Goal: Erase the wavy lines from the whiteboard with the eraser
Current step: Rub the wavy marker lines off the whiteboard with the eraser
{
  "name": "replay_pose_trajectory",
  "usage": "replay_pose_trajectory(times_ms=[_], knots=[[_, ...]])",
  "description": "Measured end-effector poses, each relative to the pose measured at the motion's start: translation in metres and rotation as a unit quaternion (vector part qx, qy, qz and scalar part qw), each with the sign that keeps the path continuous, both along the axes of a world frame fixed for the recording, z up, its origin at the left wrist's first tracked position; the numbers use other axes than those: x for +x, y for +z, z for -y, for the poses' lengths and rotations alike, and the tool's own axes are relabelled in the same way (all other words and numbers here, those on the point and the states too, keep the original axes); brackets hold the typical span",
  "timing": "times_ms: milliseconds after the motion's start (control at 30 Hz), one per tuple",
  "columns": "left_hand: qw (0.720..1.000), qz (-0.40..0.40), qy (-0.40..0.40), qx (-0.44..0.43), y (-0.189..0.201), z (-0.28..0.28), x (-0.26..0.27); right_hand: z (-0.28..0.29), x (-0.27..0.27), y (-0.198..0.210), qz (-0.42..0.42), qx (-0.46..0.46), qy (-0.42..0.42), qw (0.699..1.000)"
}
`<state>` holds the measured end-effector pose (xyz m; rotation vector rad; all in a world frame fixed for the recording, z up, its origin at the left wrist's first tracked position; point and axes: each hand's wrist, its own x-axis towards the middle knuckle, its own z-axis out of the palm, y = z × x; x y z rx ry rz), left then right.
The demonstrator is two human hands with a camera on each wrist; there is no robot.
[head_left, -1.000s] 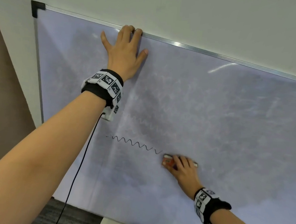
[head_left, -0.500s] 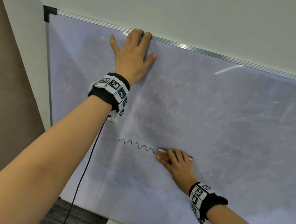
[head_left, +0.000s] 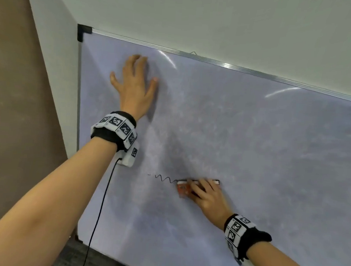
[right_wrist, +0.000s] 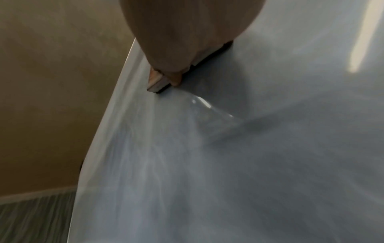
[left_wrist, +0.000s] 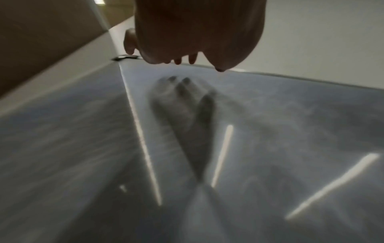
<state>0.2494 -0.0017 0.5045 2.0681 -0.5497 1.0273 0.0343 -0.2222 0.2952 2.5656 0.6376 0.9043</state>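
Observation:
The whiteboard hangs on the wall, smeared grey with old wipe marks. A short black wavy line is left at mid-left. My right hand grips the red-and-white eraser and presses it on the board at the line's right end. In the right wrist view the eraser lies flat on the board under my right hand. My left hand, fingers spread, is up at the board's upper left, below the top frame. The left wrist view shows the left hand above its own reflection; contact is unclear.
A metal frame with a black corner cap borders the board. A brown panel stands to the left and a pale wall above. A black cable hangs from my left wrist. Dark carpet shows below.
The eraser has slid left along the wavy line, and the line is shorter. My left hand has come off the top frame and sits lower on the board.

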Motion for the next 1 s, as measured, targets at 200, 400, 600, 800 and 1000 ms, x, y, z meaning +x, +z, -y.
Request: replay_pose_trajectory(times_ms=[200, 400, 600, 800, 1000], knots=[[0.978, -0.137, 0.091, -0.126, -0.059, -0.060, 0.032, 0.013, -0.008, -0.011, -0.082, -0.147, 0.039, 0.985], [0.940, -0.265, 0.117, -0.178, -0.094, -0.079, 0.046, -0.059, 0.064, 0.007, -0.023, -0.064, 0.055, 0.996], [0.934, -0.303, 0.118, -0.149, -0.116, -0.104, 0.065, -0.087, 0.085, -0.012, 0.013, -0.004, 0.051, 0.999], [0.926, -0.339, 0.076, -0.145, -0.138, -0.114, 0.068, -0.075, 0.062, -0.048, -0.065, -0.083, 0.065, 0.992], [0.930, -0.321, 0.094, -0.155, -0.146, -0.105, 0.070, -0.103, 0.087, 0.011, 0.033, 0.040, 0.007, 0.999]])
